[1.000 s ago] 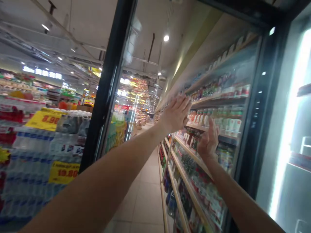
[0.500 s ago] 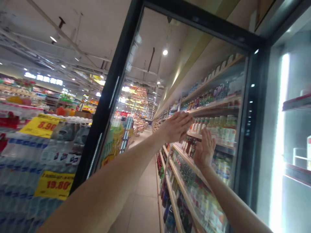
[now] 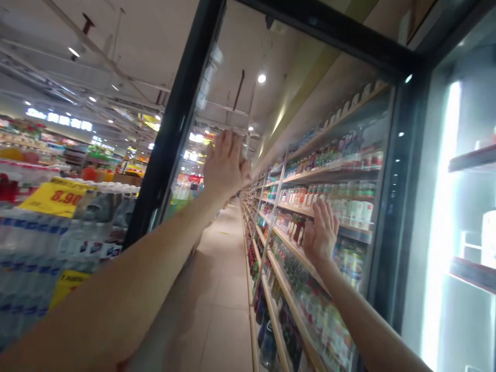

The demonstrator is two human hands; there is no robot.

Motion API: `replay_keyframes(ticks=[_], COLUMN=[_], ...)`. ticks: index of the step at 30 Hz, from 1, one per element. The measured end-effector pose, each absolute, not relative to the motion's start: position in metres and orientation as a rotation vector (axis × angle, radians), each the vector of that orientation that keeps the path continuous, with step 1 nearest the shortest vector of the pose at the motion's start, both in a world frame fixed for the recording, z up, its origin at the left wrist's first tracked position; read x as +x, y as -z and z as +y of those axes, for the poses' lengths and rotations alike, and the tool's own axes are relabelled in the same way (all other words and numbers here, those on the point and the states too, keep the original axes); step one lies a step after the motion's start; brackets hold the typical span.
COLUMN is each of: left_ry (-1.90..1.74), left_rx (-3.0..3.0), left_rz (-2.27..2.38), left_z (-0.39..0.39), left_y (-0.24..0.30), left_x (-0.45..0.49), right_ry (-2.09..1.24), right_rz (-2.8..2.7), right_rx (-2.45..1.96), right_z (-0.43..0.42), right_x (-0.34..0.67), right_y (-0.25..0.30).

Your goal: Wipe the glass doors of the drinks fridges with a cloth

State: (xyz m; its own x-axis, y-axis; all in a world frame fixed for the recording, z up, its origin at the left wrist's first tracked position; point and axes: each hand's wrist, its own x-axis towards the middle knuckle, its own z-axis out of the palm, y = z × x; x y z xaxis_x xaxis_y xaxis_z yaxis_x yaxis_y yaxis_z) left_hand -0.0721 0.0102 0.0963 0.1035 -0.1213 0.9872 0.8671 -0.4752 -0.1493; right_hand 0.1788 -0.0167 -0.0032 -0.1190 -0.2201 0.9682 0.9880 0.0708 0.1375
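Note:
A glass door with a dark frame [image 3: 176,129] stands swung out in front of me. Both of my arms reach toward its pane. My left hand [image 3: 226,163] is raised high on the left part of the glass, palm away from me and fingers stretched upward. My right hand [image 3: 321,232] is at the right part of the pane, lower down, its fingers extended. Neither hand holds anything. Whether either palm actually presses on the glass I cannot tell. Through the pane show shelves of bottled drinks [image 3: 302,196].
On the left are stacked packs of bottled water [image 3: 27,268] under a yellow price sign [image 3: 54,196]. To the right is a lit cooler interior with a bright light strip [image 3: 442,217] and shelves [image 3: 473,157]. A tiled aisle floor [image 3: 220,305] runs ahead.
My left hand has moved left and up across the pane, away from the right hand. My right hand has stayed nearly in place. The view has shifted slightly.

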Motion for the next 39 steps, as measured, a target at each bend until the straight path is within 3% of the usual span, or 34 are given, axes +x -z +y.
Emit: replay_keyframes(ticks=[2,7,12,18,22,28,34,39], left_ry=[1.546,1.039,1.472,1.052,1.309,0.62,1.011,0.608], left_rx=[-1.508,-1.697,-1.441,-1.688,-1.554,-1.853,-1.717,-1.935], left_rz=[-0.787,-0.384,-0.844,-0.477,-0.735,-0.048,-0.563,-0.103], left_z=[0.012,0.014,0.021,0.016,0.014,0.008,0.012,0.01], left_y=[-0.084,-0.035,-0.03,0.006,0.016,0.071,0.058,0.104], left_x=[-0.08,-0.089,-0.133,-0.126,-0.116,-0.108,-0.144,-0.157], right_ry=[1.335,1.336,1.327,1.345,1.326,1.327,1.311,1.308], right_rz=[-1.18,-1.197,-1.188,-1.201,-1.194,-1.196,-1.202,-1.21], right_rx=[-0.919,-0.916,-0.933,-0.896,-0.889,-0.894,-0.897,-0.918], right_z=[-0.017,-0.016,-0.016,-0.016,-0.016,-0.016,-0.017,-0.018], right_x=[0.179,0.181,0.181,0.181,0.181,0.182,0.182,0.182], right_y=[0.003,0.004,0.004,0.004,0.003,0.004,0.003,0.002])
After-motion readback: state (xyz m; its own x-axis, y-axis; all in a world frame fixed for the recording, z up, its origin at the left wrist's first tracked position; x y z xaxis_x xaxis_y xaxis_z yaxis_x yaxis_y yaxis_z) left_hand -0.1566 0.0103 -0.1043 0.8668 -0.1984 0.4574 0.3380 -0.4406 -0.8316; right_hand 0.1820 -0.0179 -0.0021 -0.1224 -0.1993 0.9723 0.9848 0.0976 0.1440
